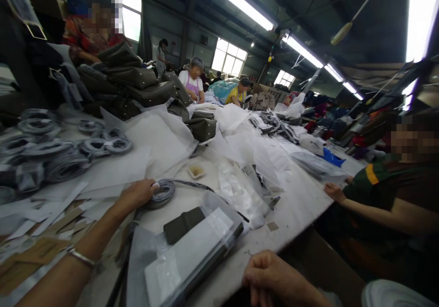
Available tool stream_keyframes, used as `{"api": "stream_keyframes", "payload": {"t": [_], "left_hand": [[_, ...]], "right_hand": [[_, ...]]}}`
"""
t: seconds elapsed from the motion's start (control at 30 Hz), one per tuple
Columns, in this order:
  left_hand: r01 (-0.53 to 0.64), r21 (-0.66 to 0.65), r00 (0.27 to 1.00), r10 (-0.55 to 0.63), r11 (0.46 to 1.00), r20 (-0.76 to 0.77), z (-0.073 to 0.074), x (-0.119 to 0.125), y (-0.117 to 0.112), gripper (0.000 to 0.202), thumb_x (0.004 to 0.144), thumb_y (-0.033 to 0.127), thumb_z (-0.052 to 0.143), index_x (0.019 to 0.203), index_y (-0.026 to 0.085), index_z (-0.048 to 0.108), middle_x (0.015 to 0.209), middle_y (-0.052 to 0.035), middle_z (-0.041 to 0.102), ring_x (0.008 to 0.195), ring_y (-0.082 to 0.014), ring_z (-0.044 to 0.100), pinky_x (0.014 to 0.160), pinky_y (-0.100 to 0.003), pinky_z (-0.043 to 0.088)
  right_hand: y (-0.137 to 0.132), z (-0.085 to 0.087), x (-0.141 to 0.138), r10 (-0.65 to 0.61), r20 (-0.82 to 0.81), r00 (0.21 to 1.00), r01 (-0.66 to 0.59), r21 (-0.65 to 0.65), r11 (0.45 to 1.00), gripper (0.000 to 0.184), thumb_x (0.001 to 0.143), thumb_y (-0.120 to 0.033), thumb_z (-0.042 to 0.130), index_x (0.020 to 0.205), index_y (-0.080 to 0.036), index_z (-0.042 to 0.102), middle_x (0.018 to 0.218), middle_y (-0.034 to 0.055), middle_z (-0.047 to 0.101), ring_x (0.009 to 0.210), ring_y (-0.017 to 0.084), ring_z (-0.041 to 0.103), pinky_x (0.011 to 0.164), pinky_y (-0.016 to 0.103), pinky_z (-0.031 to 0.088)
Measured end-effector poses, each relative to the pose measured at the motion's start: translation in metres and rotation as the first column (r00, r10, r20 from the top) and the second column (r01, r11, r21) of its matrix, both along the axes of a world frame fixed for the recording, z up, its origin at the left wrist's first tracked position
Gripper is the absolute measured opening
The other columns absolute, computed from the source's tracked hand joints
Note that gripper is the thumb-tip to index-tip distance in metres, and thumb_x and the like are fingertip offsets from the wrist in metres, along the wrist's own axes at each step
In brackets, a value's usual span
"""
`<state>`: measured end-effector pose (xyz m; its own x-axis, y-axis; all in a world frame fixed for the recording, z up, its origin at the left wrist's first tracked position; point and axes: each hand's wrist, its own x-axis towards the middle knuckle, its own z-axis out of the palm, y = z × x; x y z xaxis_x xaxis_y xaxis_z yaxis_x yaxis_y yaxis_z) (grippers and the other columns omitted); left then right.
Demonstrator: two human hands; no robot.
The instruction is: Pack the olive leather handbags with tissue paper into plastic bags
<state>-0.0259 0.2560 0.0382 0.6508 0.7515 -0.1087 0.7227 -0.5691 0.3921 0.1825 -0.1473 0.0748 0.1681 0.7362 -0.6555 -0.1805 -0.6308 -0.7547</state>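
My left hand [137, 193] reaches forward across the work table [302, 201], fingers closed around a coiled grey strap roll [163, 191]. A loose tail of the strap runs right from the roll. A silver bracelet sits on that wrist. My right hand [270, 277] rests near the table's front edge, fingers curled into a loose fist with nothing visible in it. Between the hands lie a dark olive leather piece [183, 224] and a flat grey item in a clear plastic bag [192, 256].
Several coiled grey strap rolls [55, 149] are piled at left. White tissue sheets [161, 142] and plastic bags cover the middle. Olive bags [137, 83] are stacked behind. A small dish [196, 171] sits mid-table. A co-worker's hand [334, 191] rests on the right edge; other people work farther back.
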Motion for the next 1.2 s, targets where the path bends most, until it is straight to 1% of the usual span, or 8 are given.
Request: {"api": "stream_keyframes", "payload": {"t": [0.13,0.27,0.4,0.5,0.67,0.8,1.03,1.2], "left_hand": [[0.059,-0.019,0.996,-0.06,0.998,-0.059,0.003,0.002,-0.003,0.049,0.088,0.054,0.041,0.106,0.018,0.068,0.111,-0.0136,0.071,0.102,-0.0286,0.066,0.082,-0.032,0.046],[0.062,-0.008,0.993,-0.063,0.998,-0.1,0.009,0.004,-0.006,0.056,0.081,0.062,0.048,0.107,0.016,0.066,0.111,-0.0165,0.07,0.1,-0.0333,0.066,0.079,-0.035,0.047],[0.052,0.013,0.99,-0.05,0.999,-0.135,0.01,0.008,-0.006,0.043,0.08,0.05,0.051,0.1,0.016,0.068,0.106,-0.0178,0.071,0.096,-0.0351,0.067,0.073,-0.036,0.047],[0.039,0.039,0.989,-0.033,0.999,-0.146,0.007,0.009,-0.006,0.036,0.081,0.042,0.051,0.098,0.015,0.068,0.103,-0.0177,0.071,0.094,-0.0346,0.067,0.072,-0.035,0.047],[0.034,0.068,0.989,-0.024,0.997,-0.145,0.003,0.009,-0.007,0.036,0.083,0.04,0.049,0.098,0.014,0.068,0.103,-0.0192,0.071,0.094,-0.0362,0.067,0.072,-0.037,0.047],[0.042,0.079,0.992,-0.032,0.996,-0.126,0.006,0.008,-0.009,0.035,0.084,0.041,0.049,0.095,0.014,0.068,0.099,-0.0184,0.072,0.092,-0.0355,0.067,0.071,-0.036,0.046],[-0.018,0.091,0.998,0.024,0.996,-0.06,0.019,0.005,-0.021,0.031,0.084,0.037,0.049,0.096,0.014,0.066,0.101,-0.0173,0.071,0.094,-0.0342,0.067,0.074,-0.035,0.045],[-0.084,0.09,0.995,0.079,0.992,0.053,0.036,-0.001,-0.035,0.031,0.083,0.034,0.048,0.1,0.014,0.065,0.109,-0.0178,0.068,0.104,-0.0356,0.063,0.083,-0.037,0.043]], "right_hand": [[-0.027,-0.037,-0.016,-0.262,-0.154,0.953,0.268,0.014,0.963,0.068,0.054,-0.064,0.085,0.093,-0.011,0.067,0.076,0.0074,0.072,0.056,0.01,0.065,0.052,0.018,0.043],[-0.006,-0.032,-0.046,-0.441,-0.31,0.842,0.476,0.043,0.878,0.07,0.055,-0.059,0.088,0.105,-0.016,0.063,0.094,0.0078,0.071,0.082,0.019,0.07,0.078,0.032,0.052],[0.023,-0.025,-0.066,-0.495,-0.41,0.766,0.554,0.031,0.832,0.076,0.044,-0.058,0.092,0.1,-0.016,0.063,0.095,0.0072,0.071,0.089,0.022,0.069,0.085,0.034,0.05],[0.035,-0.029,-0.072,-0.535,-0.45,0.716,0.597,-0.003,0.802,0.078,0.048,-0.063,0.089,0.106,-0.017,0.063,0.107,0.012,0.071,0.103,0.026,0.067,0.094,0.037,0.048],[0.049,-0.035,-0.076,-0.603,-0.402,0.689,0.632,-0.075,0.772,0.068,0.061,-0.063,0.083,0.109,-0.019,0.063,0.109,0.0108,0.072,0.104,0.025,0.066,0.087,0.036,0.051],[0.064,-0.03,-0.082,-0.612,-0.394,0.685,0.654,-0.037,0.756,0.061,0.063,-0.058,0.084,0.104,-0.017,0.064,0.103,0.0097,0.073,0.092,0.022,0.069,0.081,0.033,0.053],[0.086,-0.038,-0.084,-0.625,-0.465,0.627,0.713,0.019,0.701,0.065,0.056,-0.053,0.088,0.1,-0.016,0.058,0.088,0.0088,0.074,0.085,0.027,0.072,0.076,0.038,0.056],[0.074,-0.051,-0.077,-0.618,-0.437,0.654,0.726,0.131,0.675,0.059,0.062,-0.052,0.082,0.103,-0.017,0.057,0.085,0.0063,0.072,0.082,0.026,0.071,0.073,0.039,0.056]]}}
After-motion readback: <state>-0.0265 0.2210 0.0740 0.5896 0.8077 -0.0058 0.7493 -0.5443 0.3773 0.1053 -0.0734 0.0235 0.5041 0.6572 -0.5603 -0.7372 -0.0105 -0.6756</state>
